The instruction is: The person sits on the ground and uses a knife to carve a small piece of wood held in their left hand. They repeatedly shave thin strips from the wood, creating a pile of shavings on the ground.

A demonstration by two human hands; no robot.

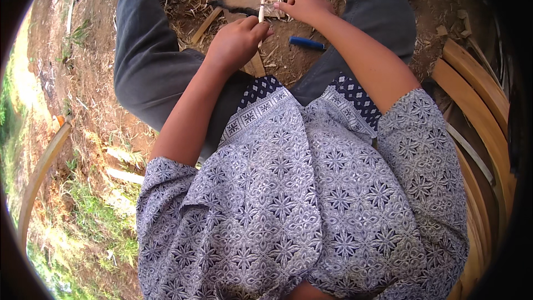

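My left hand (pixel 236 43) is closed around a pale, slim wooden stick (pixel 261 10), which stands up out of the fingers. Close by on the right, my right hand (pixel 310 7) is bent, its thumb and fingertips together near the stick. Something small and pale shows at those fingertips, too small to name. A dark, narrow, pointed piece (pixel 236 8) lies just beyond my left hand, over a flat wooden board (pixel 252 0). On the soil below my right hand rests a blue cylinder (pixel 307 43), like a pen or a handle.
Wood shavings (pixel 191 3) and flat offcuts litter the brown soil between my outstretched legs. Long curved wooden pieces (pixel 472 94) are stacked at the right. Another curved strip (pixel 41 175) rises at the left, beside grass (pixel 102 211) and dry ground.
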